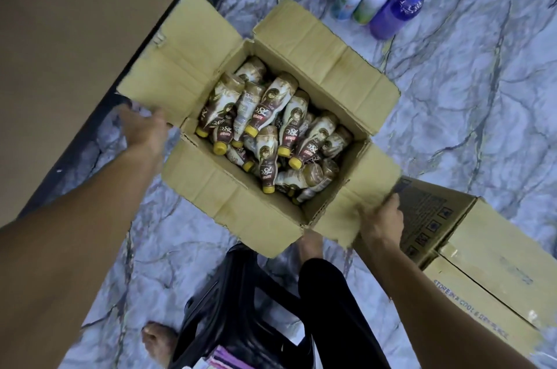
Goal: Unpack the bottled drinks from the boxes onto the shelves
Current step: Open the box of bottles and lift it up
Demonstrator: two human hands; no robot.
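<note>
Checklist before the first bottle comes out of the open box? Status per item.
1. Flaps of the open box folded out: ok.
2. Reach to the bottles: ok, they lie jumbled with yellow caps showing.
3. Is the left hand free: cannot tell, it is at the left flap with its fingers hidden.
4. Is the right hand free: not ok, it grips the right flap.
5. Room on the shelf: cannot tell, only part shows.
6. Is the second box opened: not ok, taped shut.
</note>
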